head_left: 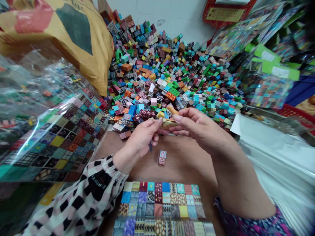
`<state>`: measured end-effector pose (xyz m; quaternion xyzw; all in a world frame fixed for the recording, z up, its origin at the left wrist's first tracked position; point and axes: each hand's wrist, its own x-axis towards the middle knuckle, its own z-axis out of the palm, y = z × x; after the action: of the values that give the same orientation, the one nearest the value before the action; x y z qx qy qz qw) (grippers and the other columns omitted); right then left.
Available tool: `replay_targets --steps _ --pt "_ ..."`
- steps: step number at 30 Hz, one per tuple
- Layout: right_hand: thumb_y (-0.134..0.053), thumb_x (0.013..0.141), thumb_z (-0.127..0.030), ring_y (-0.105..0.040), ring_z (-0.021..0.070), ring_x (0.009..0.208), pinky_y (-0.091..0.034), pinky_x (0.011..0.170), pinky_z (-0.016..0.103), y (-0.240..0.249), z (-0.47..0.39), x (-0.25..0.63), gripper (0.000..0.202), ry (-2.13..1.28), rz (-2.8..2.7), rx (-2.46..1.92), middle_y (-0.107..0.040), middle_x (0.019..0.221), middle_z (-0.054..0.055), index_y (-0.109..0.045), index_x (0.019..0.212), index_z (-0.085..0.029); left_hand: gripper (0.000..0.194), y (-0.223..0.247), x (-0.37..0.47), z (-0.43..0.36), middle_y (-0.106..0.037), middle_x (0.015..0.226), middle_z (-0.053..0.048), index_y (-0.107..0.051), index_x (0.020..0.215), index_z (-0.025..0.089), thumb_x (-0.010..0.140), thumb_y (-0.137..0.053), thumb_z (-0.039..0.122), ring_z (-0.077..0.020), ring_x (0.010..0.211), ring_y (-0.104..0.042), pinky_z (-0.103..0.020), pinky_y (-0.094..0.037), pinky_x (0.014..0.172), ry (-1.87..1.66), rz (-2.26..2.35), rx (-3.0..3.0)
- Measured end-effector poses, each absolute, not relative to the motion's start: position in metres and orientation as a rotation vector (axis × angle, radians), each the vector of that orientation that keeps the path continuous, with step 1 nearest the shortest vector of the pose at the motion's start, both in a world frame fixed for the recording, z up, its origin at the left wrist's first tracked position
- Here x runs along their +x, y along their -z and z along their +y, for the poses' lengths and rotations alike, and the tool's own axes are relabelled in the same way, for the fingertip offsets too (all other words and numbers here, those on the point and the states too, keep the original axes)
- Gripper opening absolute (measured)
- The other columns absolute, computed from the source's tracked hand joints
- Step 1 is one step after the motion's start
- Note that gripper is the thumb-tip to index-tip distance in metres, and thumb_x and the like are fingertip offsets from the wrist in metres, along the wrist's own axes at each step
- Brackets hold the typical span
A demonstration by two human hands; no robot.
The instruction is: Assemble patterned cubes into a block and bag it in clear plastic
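Note:
My left hand (144, 136) is closed, its thumb and forefinger pinching a yellowish block (168, 123) at the pile's front edge. A small dark piece (150, 146) pokes out below its curled fingers; its kind is unclear. My right hand (197, 126) meets it from the other side, thumb and fingers closed on the same yellowish block. An orange-tan block (173, 110) shows just beyond the right thumb, and I cannot tell whether that hand holds it. Below the hands, a small brick-patterned block (162, 157) lies alone on the brown board (187, 157). Nearer me are rows of patterned blocks (159, 200).
A big heap of small coloured blocks (157, 72) rises against the tiled wall (169, 16). At left stand a yellow sack (98, 42) and clear-wrapped block sheets (61, 141). Packed bags with green tops (278, 65) and white trays (275, 150) line the right side.

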<state>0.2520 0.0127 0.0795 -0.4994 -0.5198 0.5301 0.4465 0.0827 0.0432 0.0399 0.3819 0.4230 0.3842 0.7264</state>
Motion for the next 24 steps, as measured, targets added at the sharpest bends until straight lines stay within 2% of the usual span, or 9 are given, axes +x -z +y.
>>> replay_targets --steps 6,14,19,24 --pt "-0.081 0.076 -0.053 -0.071 0.0169 0.075 -0.059 0.072 0.033 -0.0804 0.0142 0.2549 0.044 -1.333 -1.260 -1.299 -0.072 0.084 0.001 -0.052 0.093 -0.024 0.025 -0.0423 0.0819 0.0431 -0.060 0.051 0.001 -0.063 0.075 0.016 0.094 -0.062 0.034 -0.0048 0.036 -0.035 -0.018 -0.019 0.037 -0.872 1.018 0.999" --pt "-0.078 0.077 -0.058 -0.069 0.0162 0.063 -0.058 0.059 0.030 -0.0837 0.0112 0.2539 0.045 -1.366 -1.310 -1.368 -0.071 0.084 0.001 -0.054 0.094 -0.024 0.032 -0.0388 0.0802 0.0449 -0.053 0.044 0.004 -0.056 0.063 0.018 0.090 -0.063 0.032 -0.0044 0.034 -0.032 -0.020 -0.017 0.038 -0.927 1.064 1.006" --pt "-0.078 0.078 -0.057 -0.068 0.0142 0.059 -0.055 0.056 0.029 -0.0847 0.0113 0.2556 0.045 -1.346 -1.295 -1.384 -0.072 0.090 0.002 -0.054 0.096 -0.024 0.035 -0.0383 0.0817 0.0445 -0.051 0.041 0.004 -0.052 0.059 0.019 0.090 -0.061 0.031 -0.0050 0.034 -0.032 -0.020 -0.017 0.038 -0.935 1.075 1.028" --pt "-0.078 0.077 -0.058 -0.062 0.0108 0.052 -0.053 0.052 0.028 -0.0840 0.0132 0.2581 0.048 -1.288 -1.283 -1.396 -0.073 0.095 0.004 -0.054 0.097 -0.022 0.040 -0.0419 0.0802 0.0450 -0.044 0.037 0.004 -0.049 0.052 0.019 0.089 -0.061 0.026 -0.0055 0.033 -0.029 -0.022 -0.017 0.038 -0.860 1.117 1.063"
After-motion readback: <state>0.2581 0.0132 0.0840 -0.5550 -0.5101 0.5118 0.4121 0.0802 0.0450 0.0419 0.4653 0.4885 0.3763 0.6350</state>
